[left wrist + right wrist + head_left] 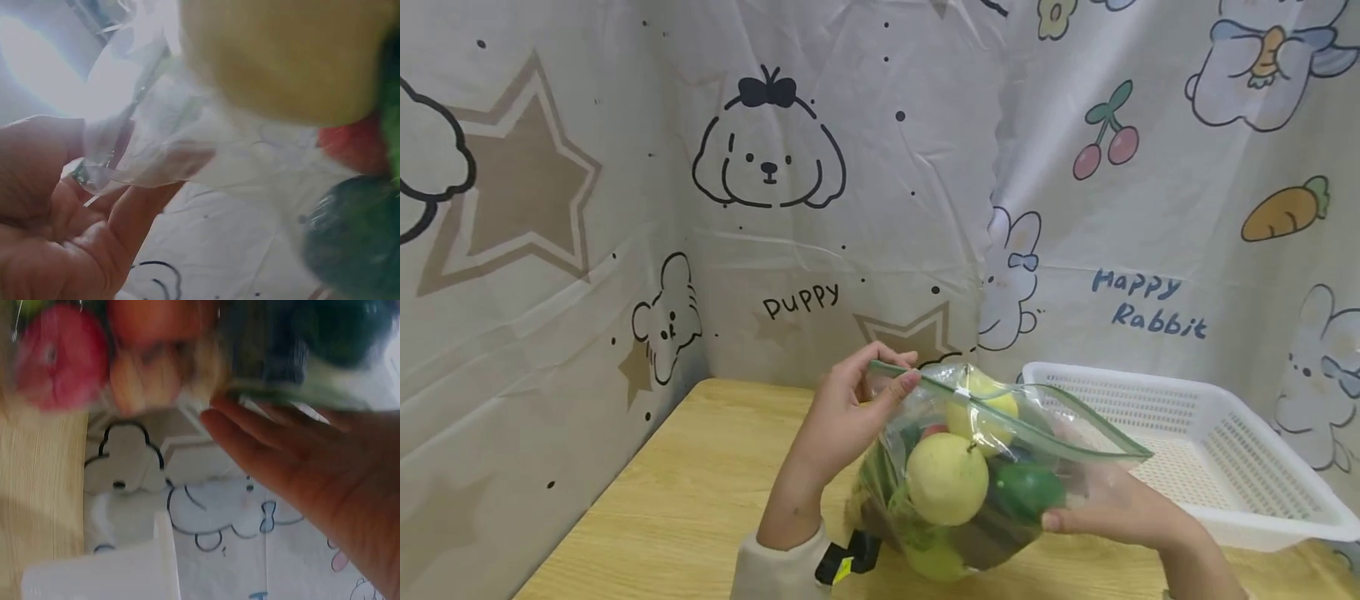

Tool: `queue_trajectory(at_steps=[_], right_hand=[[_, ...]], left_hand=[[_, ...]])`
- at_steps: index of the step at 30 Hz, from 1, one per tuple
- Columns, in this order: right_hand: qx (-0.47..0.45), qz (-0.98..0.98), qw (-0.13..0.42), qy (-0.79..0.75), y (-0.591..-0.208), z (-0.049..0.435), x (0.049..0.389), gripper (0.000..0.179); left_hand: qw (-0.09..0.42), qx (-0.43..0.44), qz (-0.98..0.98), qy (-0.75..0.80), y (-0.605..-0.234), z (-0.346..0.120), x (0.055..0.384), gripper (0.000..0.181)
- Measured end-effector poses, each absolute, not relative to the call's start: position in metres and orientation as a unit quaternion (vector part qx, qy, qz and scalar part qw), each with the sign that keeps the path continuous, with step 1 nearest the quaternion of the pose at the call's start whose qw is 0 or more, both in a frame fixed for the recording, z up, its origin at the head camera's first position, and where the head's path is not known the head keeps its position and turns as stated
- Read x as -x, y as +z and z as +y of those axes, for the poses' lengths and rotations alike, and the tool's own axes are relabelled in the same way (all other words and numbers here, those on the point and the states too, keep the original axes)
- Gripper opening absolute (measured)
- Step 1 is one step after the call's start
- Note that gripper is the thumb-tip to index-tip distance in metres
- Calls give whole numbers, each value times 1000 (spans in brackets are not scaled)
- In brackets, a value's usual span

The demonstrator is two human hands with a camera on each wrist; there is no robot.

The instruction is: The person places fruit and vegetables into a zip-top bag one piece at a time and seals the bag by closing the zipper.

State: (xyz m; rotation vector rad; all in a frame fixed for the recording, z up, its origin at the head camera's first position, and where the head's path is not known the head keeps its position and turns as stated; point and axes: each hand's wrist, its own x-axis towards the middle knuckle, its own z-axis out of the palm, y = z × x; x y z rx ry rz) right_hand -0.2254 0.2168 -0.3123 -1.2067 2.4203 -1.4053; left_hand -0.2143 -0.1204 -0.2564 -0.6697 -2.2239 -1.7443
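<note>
A clear zip bag point(1075, 446) with a green-edged mouth bulges with fruit and vegetables over the table. My left hand point(838, 417) pinches the left corner of its mouth between thumb and fingers. My right hand point(1123, 508) supports the bag's right side, thumb in front, straight fingers behind it. Through the plastic show a pale yellow pear point(947, 479), another yellow fruit point(985, 412) near the mouth and a dark green piece point(1028, 487). In the right wrist view, a pinkish-red round fruit point(62, 359) and an orange one point(159, 319) lie against the plastic.
Behind my right hand stands a white perforated plastic basket point(1232, 417). The light wooden table point(730, 433) runs back to a cartoon-printed cloth point(820, 250) hung behind and at the left. A black strap point(850, 558) with a yellow mark lies at my left sleeve.
</note>
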Motion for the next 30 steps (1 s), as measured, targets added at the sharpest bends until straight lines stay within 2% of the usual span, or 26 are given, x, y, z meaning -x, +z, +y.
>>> queue_trajectory(at_steps=[1,5,8,12,17,24,26,30], right_hand=[[381,794,39,-471,-313,210,228,99],[312,803,23,-508,-315,192,243,96],[237,809,63,-534,-317,181,252,99],[179,798,92,-568,-320,166,263,110],[184,783,75,-589,-323,161,267,112],[261,765,31,-588,-323,160,267,93],[291,756,15,-586,-322,158,268,89],[334,742,-27,-581,-320,160,271,95]], left_hand=[[92,251,-751,-604,-258,-123,218,39],[-9,322,-766,-556,-272,-139,229,119],[-41,327,-805,-494,-285,-139,232,148],[-11,276,-815,-509,-297,-116,240,159],[58,219,-800,-555,-305,-101,250,161],[57,237,-769,-591,-312,-105,259,142],[60,233,-772,-588,-311,-107,259,142],[125,177,-806,-550,-309,-103,257,150]])
